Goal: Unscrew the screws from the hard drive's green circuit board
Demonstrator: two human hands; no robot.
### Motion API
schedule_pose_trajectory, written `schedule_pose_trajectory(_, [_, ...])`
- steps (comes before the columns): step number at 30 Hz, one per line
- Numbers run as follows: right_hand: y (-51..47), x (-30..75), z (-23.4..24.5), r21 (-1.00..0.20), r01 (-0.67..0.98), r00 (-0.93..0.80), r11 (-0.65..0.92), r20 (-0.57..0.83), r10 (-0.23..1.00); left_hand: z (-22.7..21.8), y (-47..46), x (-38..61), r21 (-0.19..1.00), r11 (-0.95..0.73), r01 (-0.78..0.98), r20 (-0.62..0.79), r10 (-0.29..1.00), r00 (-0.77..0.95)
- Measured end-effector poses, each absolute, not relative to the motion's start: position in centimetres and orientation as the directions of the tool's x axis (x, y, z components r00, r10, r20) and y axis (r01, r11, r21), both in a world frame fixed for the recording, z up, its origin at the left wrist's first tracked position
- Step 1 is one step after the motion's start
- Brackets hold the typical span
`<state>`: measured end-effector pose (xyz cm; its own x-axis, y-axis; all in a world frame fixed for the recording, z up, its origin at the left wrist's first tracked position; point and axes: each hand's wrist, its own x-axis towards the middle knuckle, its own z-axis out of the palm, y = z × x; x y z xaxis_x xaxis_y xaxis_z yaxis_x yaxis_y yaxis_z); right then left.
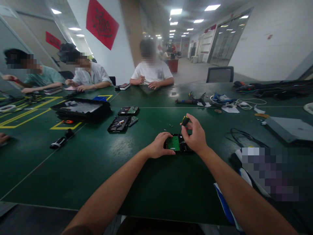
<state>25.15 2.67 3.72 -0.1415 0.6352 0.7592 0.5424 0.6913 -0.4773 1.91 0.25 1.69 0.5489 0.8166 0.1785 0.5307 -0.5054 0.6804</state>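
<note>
A black hard drive (176, 143) with a green circuit board facing up lies on the dark green table (137, 176) in front of me. My left hand (160, 145) grips its left edge, fingers curled over it. Above the drive's right side, my right hand (194, 133) is closed around a screwdriver with a black and yellow handle (185, 120), held upright with its tip pointing down at the drive. A few tiny screws lie on the table just beyond the drive.
Two more hard drives (122, 123) and a black tray (80, 109) lie to the left. A black tool (61, 140) rests further left. Cables and tools (220, 99) lie at the back right. Three people sit along the far side.
</note>
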Motion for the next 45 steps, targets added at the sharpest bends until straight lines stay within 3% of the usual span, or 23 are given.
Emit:
schedule_pose_trajectory(20, [2.6,25.1,4.2,-0.427,0.578,-0.147,0.695,0.784,0.604,1.4,0.3,1.9,0.676,-0.513,0.529,0.191,0.815,0.547])
schedule_pose_trajectory(31, [2.8,25.0,3.7,-0.5,0.518,-0.171,0.694,0.735,0.656,1.7,0.1,1.9,0.68,-0.507,0.53,0.188,0.819,0.542])
schedule_pose_trajectory(45, [3.1,25.1,3.3,-0.493,0.549,-0.094,0.674,0.766,0.636,1.4,0.4,1.8,0.67,-0.519,0.531,0.19,0.811,0.553])
